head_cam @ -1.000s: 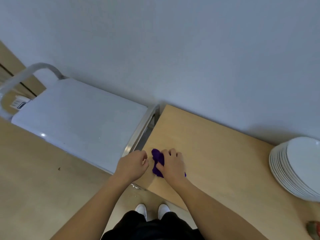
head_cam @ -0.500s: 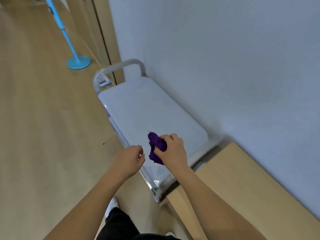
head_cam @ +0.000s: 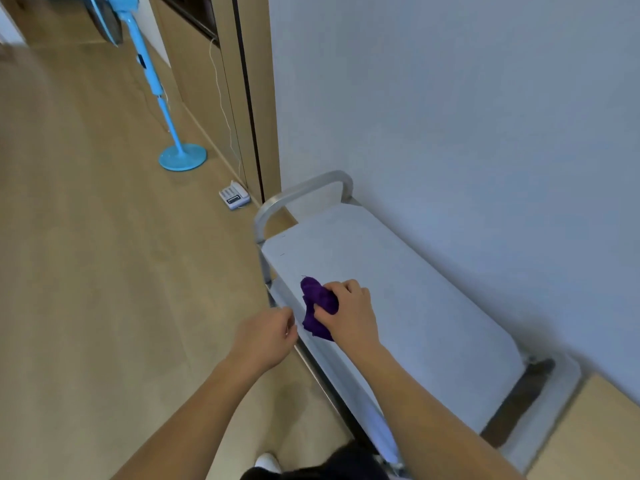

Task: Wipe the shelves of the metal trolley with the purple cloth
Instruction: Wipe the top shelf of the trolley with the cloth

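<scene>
The metal trolley (head_cam: pixel 398 282) stands along the wall, its flat grey top shelf running away from me, with a curved handle at the far end. My right hand (head_cam: pixel 349 313) grips the bunched purple cloth (head_cam: pixel 317 306) over the near-left part of the top shelf. My left hand (head_cam: pixel 265 337) hovers just left of the trolley's front rail, fingers curled in a loose fist, holding nothing. A lower shelf edge shows beneath the top shelf at the left rail.
A blue standing fan (head_cam: pixel 162 98) is on the wooden floor at the far left. A small white phone-like device (head_cam: pixel 234 195) lies by the door frame. A wooden tabletop (head_cam: pixel 595 438) adjoins the trolley at bottom right. The pale wall runs along the right.
My right hand lifted the purple cloth off the wooden table and carried it left over the trolley's top shelf. My view turned left; the plates went out of sight.
</scene>
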The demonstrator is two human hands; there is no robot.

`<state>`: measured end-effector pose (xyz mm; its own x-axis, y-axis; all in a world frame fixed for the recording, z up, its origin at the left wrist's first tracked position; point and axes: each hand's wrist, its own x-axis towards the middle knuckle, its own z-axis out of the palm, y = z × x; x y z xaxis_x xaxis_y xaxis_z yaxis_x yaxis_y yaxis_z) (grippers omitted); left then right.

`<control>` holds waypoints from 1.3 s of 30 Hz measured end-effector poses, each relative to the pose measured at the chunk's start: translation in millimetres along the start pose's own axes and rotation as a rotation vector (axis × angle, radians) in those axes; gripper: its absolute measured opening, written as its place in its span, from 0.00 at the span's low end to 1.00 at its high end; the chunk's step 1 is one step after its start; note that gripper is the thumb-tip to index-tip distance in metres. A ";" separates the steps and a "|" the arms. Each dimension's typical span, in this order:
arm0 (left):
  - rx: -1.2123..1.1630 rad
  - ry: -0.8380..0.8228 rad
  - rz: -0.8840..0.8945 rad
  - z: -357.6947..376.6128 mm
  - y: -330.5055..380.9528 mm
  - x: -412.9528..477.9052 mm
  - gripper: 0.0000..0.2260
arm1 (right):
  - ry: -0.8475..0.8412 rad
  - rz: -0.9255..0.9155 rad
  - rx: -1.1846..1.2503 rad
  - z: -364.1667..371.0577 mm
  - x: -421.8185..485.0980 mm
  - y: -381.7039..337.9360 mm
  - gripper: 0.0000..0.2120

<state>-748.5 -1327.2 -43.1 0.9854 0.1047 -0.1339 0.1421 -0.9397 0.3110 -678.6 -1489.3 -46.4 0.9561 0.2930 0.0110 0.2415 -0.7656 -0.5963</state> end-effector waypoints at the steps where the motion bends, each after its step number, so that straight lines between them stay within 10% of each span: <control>1: -0.005 -0.007 0.011 -2.4 -7.4 9.3 0.07 | -0.006 0.012 -0.005 4.3 7.6 -3.6 0.18; 39: 0.377 -0.545 0.577 52.4 -131.4 331.3 0.15 | -0.053 0.711 -0.248 139.3 241.3 64.0 0.21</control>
<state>-445.6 -1186.1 -177.7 0.6986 -0.4995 -0.5123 -0.4998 -0.8530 0.1502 -455.6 -1387.9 -193.7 0.8877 -0.2974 -0.3514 -0.3942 -0.8853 -0.2467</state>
